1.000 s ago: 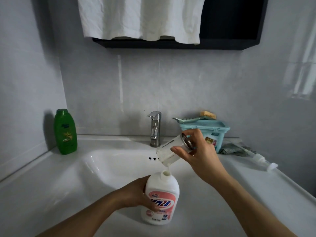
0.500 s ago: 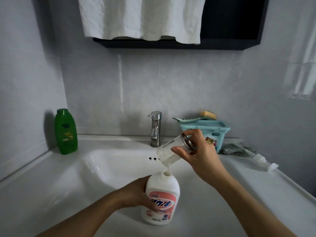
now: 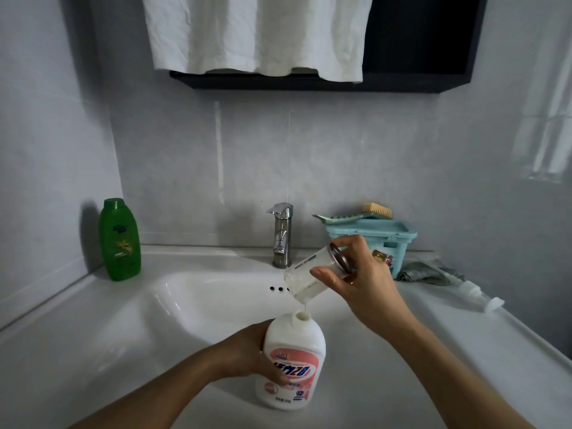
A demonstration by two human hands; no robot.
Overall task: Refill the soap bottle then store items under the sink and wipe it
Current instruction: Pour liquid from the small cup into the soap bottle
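Note:
A white soap bottle (image 3: 292, 363) with a pink label stands uncapped on the front rim of the sink (image 3: 173, 305). My left hand (image 3: 247, 351) grips its side. My right hand (image 3: 362, 280) holds a clear container (image 3: 309, 275) tilted mouth-down just above the bottle's neck. A thin white stream runs from the container into the opening. The bottle's pump cap (image 3: 476, 294) lies on the counter at the right.
A green bottle (image 3: 119, 239) stands at the back left. The steel tap (image 3: 281, 233) is behind the basin. A teal box (image 3: 374, 243) with a brush (image 3: 365, 213) on top sits back right, beside a grey cloth (image 3: 424, 274). A white towel (image 3: 257, 32) hangs overhead.

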